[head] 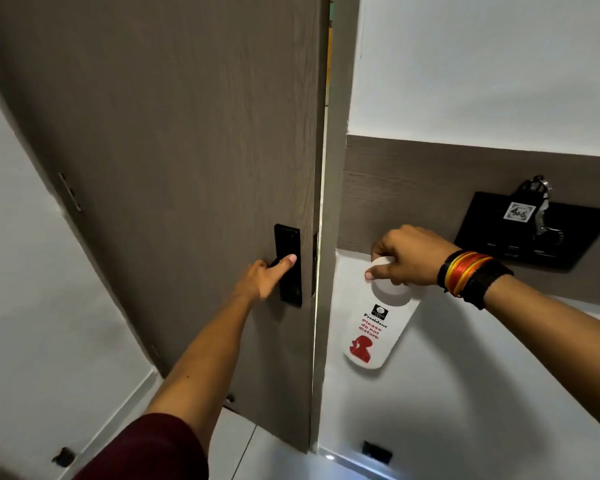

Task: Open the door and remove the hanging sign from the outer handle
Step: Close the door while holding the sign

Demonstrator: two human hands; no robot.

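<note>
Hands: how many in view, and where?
2. The left hand grips the black door handle on the door. The right hand holds the top of the white do-not-disturb sign beside the frame.

L arm: maroon sleeve [146, 448]; R wrist: red/yellow thread bands [465, 271] w/ black strap [487, 284].

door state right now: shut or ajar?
Ajar, barely. A thin lit gap runs between the door edge and the frame. The left hand grips the inner handle.
</note>
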